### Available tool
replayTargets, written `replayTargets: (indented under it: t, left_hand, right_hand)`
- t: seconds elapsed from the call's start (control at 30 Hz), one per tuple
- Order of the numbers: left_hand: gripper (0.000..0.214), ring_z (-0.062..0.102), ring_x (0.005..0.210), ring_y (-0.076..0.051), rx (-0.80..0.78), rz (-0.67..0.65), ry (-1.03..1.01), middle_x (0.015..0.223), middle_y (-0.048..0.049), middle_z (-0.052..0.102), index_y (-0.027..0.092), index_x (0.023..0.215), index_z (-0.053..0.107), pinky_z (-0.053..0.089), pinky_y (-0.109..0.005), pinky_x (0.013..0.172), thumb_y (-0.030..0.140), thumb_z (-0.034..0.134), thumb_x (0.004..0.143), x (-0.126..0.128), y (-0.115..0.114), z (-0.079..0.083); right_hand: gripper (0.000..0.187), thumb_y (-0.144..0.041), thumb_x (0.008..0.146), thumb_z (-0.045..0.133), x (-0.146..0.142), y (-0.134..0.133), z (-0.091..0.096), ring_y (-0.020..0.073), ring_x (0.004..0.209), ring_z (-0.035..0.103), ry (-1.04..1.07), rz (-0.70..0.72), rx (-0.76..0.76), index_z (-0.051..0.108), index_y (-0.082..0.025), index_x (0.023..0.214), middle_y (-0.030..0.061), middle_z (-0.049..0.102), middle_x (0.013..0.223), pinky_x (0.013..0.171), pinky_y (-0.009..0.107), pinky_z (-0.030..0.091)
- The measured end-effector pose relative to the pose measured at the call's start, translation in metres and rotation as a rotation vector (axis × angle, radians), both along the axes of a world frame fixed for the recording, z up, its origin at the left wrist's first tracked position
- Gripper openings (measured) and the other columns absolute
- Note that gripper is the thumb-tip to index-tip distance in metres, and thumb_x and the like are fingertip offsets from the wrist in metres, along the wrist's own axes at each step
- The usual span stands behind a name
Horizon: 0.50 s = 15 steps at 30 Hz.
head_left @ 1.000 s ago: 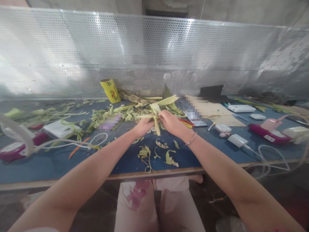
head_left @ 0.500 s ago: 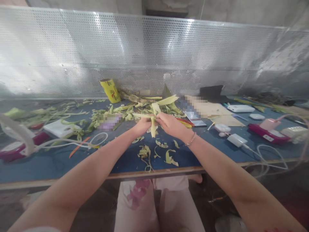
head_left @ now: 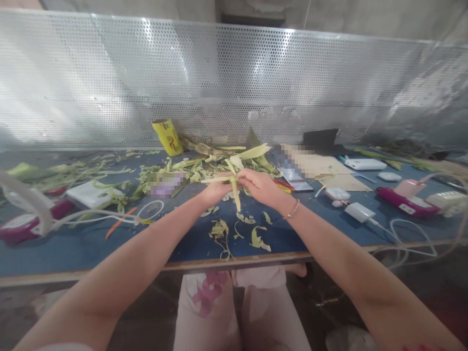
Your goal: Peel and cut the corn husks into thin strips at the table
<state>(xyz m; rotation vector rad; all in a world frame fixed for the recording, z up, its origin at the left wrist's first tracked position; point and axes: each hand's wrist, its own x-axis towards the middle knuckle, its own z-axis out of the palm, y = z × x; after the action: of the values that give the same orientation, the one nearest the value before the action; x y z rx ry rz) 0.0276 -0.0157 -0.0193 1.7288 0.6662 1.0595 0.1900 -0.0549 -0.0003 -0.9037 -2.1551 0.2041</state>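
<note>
Over the middle of the blue table my left hand (head_left: pixel 216 190) and my right hand (head_left: pixel 259 187) meet, fingers closed around pale yellow-green leaf strips (head_left: pixel 237 197). The strips cross one another between my fingertips. One end hangs down toward me, another sticks out left, and a broad one points up and right. My fingers hide part of the crossing. Below my hands lie curled leaf scraps (head_left: pixel 259 239). A heap of green leaf strips (head_left: pixel 197 170) lies just behind them. Red and yellow handles (head_left: pixel 284 186) show beside my right hand.
A yellow cylinder (head_left: pixel 167 137) stands before the perforated metal screen (head_left: pixel 234 83). At right are a phone (head_left: pixel 298 179), brown paper sheets (head_left: pixel 329 168), a white charger (head_left: pixel 360 212) with a cable, and a magenta power strip (head_left: pixel 405 202). A white box (head_left: pixel 91 195) and cables occupy the left.
The hanging strip end has swung slightly right and looks narrower. My right hand has shifted a little to the right. Both hands still grip the strips.
</note>
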Motion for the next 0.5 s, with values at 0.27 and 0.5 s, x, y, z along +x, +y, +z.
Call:
replayTargets:
  t: [0.27,0.5]
  left_hand:
    - [0.026,0.047,0.066,-0.012,-0.025,-0.016,0.033,0.065,0.0012,0.051,0.013,0.069,0.056,0.040,-0.028,0.067,0.034,0.066,0.059,-0.0014,-0.0011,0.0007]
    - [0.011,0.044,0.066,-0.012,0.262,0.048,0.315,0.066,0.0006,0.052,0.015,0.063,0.053,0.038,-0.026,0.064,0.025,0.055,0.065,-0.0036,0.0022,0.0058]
  right_hand:
    - [0.020,-0.028,0.091,0.039,0.0017,0.0023,-0.0016,0.0134,0.070,0.052,0.012,0.015,0.012,0.056,-0.018,0.087,0.0017,0.059,0.078,0.065,0.024,0.038]
    - [0.015,-0.021,0.089,0.045,0.0050,0.0019,0.0012,0.0165,0.079,0.053,-0.148,0.002,0.116,0.058,-0.017,0.082,0.0055,0.059,0.081,0.073,0.029,0.040]
